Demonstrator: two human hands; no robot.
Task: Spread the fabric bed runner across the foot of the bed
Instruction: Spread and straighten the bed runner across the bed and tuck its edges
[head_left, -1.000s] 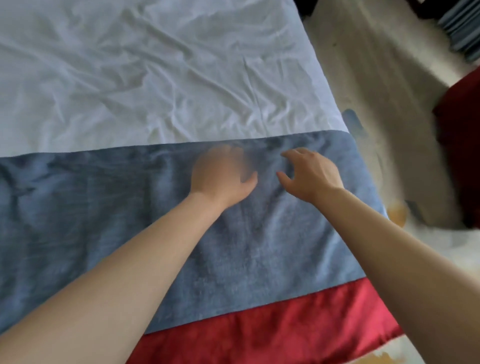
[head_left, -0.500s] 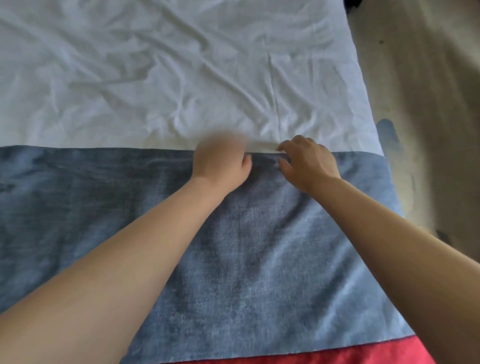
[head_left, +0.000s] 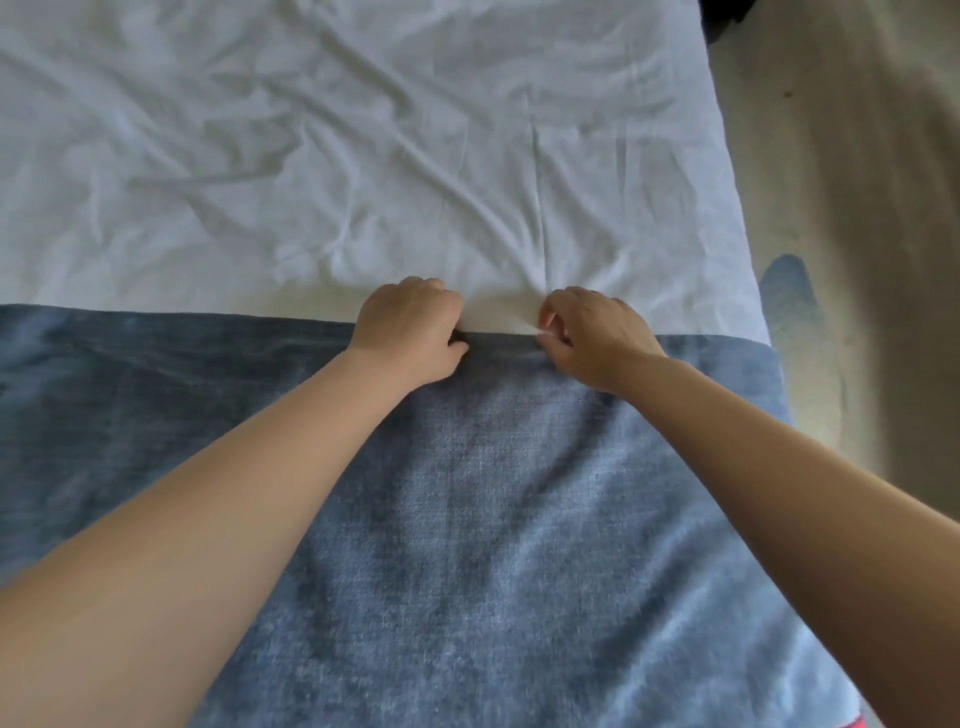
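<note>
Now we pinch the bed runner (head_left: 467, 519) top edge mid-frame, left hand (head_left: 410, 332) and right hand (head_left: 597, 338) fingers curled tight.
</note>
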